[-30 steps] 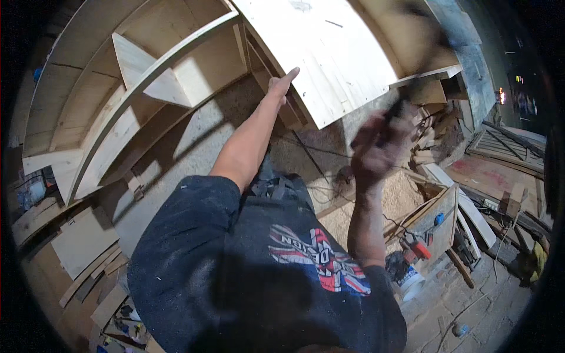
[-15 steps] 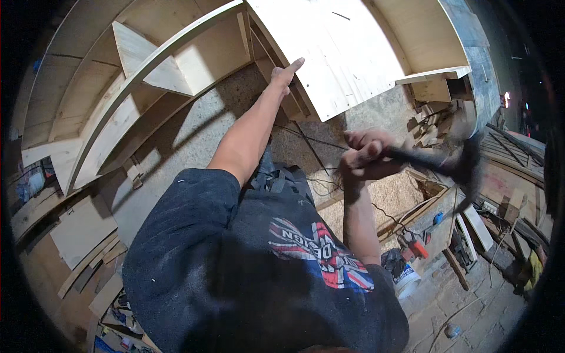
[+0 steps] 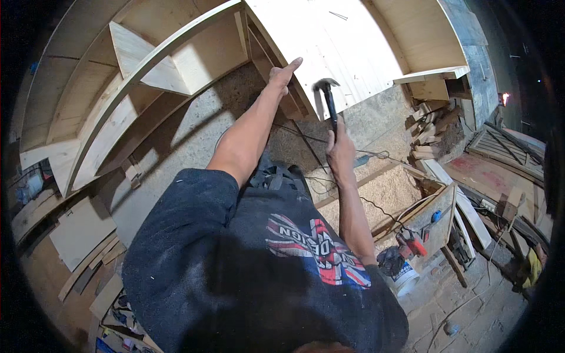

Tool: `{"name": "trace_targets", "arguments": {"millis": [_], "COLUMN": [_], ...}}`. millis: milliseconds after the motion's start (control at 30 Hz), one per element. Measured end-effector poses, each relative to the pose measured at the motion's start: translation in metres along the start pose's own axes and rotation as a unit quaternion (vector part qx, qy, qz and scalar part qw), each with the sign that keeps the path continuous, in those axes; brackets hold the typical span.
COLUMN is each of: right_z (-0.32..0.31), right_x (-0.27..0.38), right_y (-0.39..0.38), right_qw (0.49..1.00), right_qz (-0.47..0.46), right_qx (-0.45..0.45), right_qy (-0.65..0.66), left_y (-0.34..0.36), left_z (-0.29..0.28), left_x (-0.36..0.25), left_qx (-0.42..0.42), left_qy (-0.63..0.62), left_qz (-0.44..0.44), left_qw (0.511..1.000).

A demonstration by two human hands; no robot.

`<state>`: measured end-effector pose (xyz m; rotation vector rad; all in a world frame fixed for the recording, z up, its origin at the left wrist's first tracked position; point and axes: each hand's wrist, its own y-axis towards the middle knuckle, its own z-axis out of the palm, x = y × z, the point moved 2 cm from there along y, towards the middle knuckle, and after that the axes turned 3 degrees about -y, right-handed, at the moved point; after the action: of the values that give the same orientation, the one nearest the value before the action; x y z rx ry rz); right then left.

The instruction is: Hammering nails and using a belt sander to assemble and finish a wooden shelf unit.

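Observation:
My left hand [image 3: 284, 76] grips the left edge of a pale wooden panel [image 3: 329, 44], its thumb lying along the top face and the other fingers mostly hidden at the side. In my right hand [image 3: 341, 154] is a claw hammer [image 3: 331, 105] with a dark handle, held upright from the lower end. The hammer's head appears over the panel's near corner; I cannot tell whether it touches. Several small nail heads dot the panel's surface, and a few loose nails [image 3: 338, 16] lie near its far side.
Curved wooden shelving [image 3: 147, 65] stands to the left. A wooden box of sawdust [image 3: 376, 194] is at right, with a red-and-black power tool [image 3: 412, 242] and a white bucket [image 3: 406, 281] beside it. Wood offcuts [image 3: 432, 126] are piled further right. A cord [image 3: 376, 206] crosses the box.
My right hand has swung the hammer from the right, where it was blurred, leftward to the panel's near corner. My left hand keeps its hold on the edge.

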<state>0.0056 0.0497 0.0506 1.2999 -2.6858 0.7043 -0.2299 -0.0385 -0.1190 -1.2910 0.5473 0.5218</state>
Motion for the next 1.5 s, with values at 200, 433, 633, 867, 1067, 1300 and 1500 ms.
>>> {"name": "trace_targets", "arguments": {"millis": [200, 433, 633, 867, 1067, 1300, 1500], "right_z": [0.010, -0.019, 0.022, 0.027, 0.095, 0.134, 0.169], "right_x": [-0.011, 0.014, -0.016, -0.039, -0.127, -0.208, -0.292], "right_y": [-0.006, -0.001, -0.001, -0.067, -0.157, -0.329, -0.498], "right_qw": [0.849, 0.949, 0.970, 0.928, 0.867, 0.657, 0.617], "right_qz": [-0.255, -0.183, -0.136, -0.047, 0.252, 0.525, 0.631], "right_qx": [-0.392, -0.215, -0.181, -0.281, -0.307, -0.475, -0.459], "right_qy": [0.246, 0.143, 0.086, 0.239, 0.301, 0.257, 0.101], "left_y": [0.003, 0.016, 0.007, -0.003, -0.050, 0.012, -0.029], "left_z": [0.009, -0.004, 0.002, -0.002, 0.032, 0.014, 0.022], "left_x": [-0.004, -0.014, -0.009, -0.005, 0.013, -0.038, -0.009], "left_qx": [0.067, 0.045, 0.046, -0.034, 0.086, 0.023, 0.089], "left_qy": [-0.047, -0.018, -0.004, -0.063, -0.161, -0.018, -0.034], "left_qz": [0.054, 0.024, 0.017, 0.011, -0.002, -0.115, -0.092], "left_qw": [0.995, 0.999, 0.999, 0.997, 0.983, 0.993, 0.991]}}
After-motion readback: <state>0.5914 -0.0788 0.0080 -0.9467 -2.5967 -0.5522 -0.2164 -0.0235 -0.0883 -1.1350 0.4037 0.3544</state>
